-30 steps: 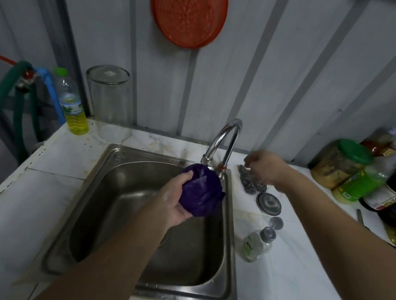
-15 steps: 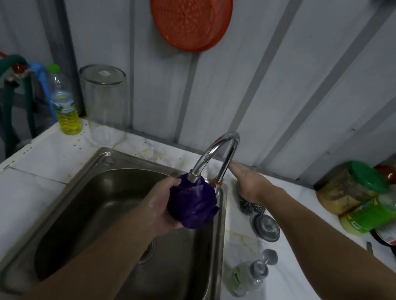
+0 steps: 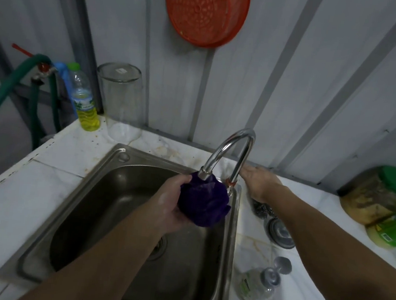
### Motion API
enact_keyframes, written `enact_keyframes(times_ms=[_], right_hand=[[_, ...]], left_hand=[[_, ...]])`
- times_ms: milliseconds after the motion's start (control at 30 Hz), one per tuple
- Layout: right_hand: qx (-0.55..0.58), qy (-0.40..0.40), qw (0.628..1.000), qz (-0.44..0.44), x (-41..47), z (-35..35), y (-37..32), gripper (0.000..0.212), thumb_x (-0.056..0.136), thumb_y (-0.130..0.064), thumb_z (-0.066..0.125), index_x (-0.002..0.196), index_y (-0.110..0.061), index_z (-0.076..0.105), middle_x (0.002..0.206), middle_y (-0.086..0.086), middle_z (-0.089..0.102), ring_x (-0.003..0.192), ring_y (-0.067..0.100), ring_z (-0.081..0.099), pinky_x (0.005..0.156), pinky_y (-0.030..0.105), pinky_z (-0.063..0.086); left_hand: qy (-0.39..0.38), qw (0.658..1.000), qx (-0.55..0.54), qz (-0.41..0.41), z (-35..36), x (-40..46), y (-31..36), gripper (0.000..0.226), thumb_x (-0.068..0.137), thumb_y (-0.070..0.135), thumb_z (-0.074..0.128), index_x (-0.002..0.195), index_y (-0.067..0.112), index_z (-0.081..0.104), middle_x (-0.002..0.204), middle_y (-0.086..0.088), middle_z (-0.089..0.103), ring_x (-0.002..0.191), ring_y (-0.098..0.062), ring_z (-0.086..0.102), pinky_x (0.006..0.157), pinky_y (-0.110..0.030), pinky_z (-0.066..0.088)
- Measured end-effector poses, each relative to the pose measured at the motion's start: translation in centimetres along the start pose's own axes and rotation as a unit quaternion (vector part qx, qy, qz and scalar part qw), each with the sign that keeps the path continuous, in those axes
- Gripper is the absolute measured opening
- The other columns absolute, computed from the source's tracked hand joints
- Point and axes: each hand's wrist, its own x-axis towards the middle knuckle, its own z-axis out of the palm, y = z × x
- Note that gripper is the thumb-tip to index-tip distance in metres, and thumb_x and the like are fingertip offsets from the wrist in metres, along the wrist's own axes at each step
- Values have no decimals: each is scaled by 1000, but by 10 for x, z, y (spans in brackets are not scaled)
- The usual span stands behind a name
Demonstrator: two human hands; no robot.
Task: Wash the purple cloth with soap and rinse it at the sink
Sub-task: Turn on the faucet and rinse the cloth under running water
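Note:
My left hand [image 3: 171, 203] grips the bunched purple cloth [image 3: 202, 202] over the steel sink [image 3: 118, 166], directly under the spout of the curved chrome faucet [image 3: 230, 150]. My right hand [image 3: 260, 183] reaches behind the faucet's base on the counter, fingers stretched toward the wall; what they touch is hidden by the faucet. A small clear soap bottle [image 3: 255, 286] with a silver pump lies on the counter right of the sink.
A steel scourer [image 3: 262, 210] and a round metal lid [image 3: 279, 232] lie right of the sink. Jars and green bottles [image 3: 385, 206] crowd the far right. A glass jar [image 3: 121, 103], yellow-liquid bottle [image 3: 85, 100] and green hose [image 3: 1, 97] stand at left. An orange basket [image 3: 205, 10] hangs on the wall.
My right hand has moved from the scourer to behind the faucet's base. My left hand has kept the cloth under the spout.

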Motion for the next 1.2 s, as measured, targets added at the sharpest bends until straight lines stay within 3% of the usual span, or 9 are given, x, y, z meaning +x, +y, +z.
enact_keyframes(times_ms=[133, 333, 500, 667, 767, 833, 1000, 1100, 1200], right_hand=[[31, -14, 999, 17, -9, 11, 6, 87, 90, 8, 43, 162, -28, 12, 172, -6, 4, 134, 33, 47, 110, 45, 44], [49, -40, 996, 63, -26, 25, 13, 75, 94, 1, 43, 162, -20, 18, 172, -4, 10, 144, 32, 40, 118, 42, 34], [100, -33, 991, 83, -34, 17, 10, 74, 93, 3, 44, 161, -18, 23, 172, -2, 12, 151, 25, 32, 121, 38, 29], [84, 11, 987, 135, -57, -35, -15, 40, 95, -5, 47, 134, -9, 56, 141, 17, 60, 126, 34, 58, 101, 42, 50], [101, 41, 982, 156, -88, -73, -45, 36, 93, -13, 51, 127, -12, 62, 129, 18, 67, 116, 36, 63, 88, 37, 51], [211, 65, 964, 145, -116, -87, -79, 42, 89, -22, 51, 128, -20, 65, 127, 11, 69, 114, 32, 64, 84, 31, 47], [445, 18, 878, 173, -136, -49, -179, 57, 97, -48, 51, 145, -21, 38, 138, 13, 58, 120, 31, 59, 99, 36, 47], [650, 150, 726, 164, -122, -12, -217, 57, 96, -45, 62, 145, -37, 34, 138, 9, 56, 124, 23, 61, 102, 39, 53], [756, 222, 600, 140, -105, 6, -231, 72, 93, -33, 71, 151, -44, 30, 144, -1, 52, 124, 10, 59, 85, 12, 55]], left_hand=[[18, 1000, -9, 17, 2, -1, -3, 35, 87, 31, 62, 117, 15, 74, 112, -21, 78, 96, -45, 75, 78, -60, 58], [39, 999, -15, 32, 4, -3, -3, 36, 88, 29, 64, 119, 14, 74, 112, -20, 78, 98, -44, 75, 82, -64, 58], [44, 997, -30, 51, 1, -6, -2, 26, 83, 24, 67, 100, 14, 83, 107, -19, 79, 90, -41, 77, 70, -59, 60], [61, 997, -3, 41, -10, -10, -5, 38, 88, 30, 60, 119, 14, 74, 111, -20, 78, 95, -41, 76, 76, -59, 60], [72, 997, 0, 23, -17, -18, -7, 39, 89, 30, 61, 124, 16, 70, 122, -22, 72, 107, -44, 71, 83, -65, 58], [76, 997, -1, 20, -19, -22, -8, 39, 91, 31, 61, 127, 18, 67, 124, -22, 71, 109, -44, 70, 83, -64, 59], [64, 998, -11, 14, -13, -30, -11, 52, 88, 60, 63, 119, 19, 71, 106, -22, 79, 89, -42, 77, 66, -52, 64], [100, 994, -18, 28, -13, -32, -11, 53, 86, 64, 64, 112, 18, 72, 107, -22, 77, 89, -42, 77, 59, -49, 64], [120, 992, 12, 43, -14, -37, -14, 33, 94, 37, 62, 107, 10, 76, 88, -17, 81, 75, -34, 79, 52, -41, 63]])
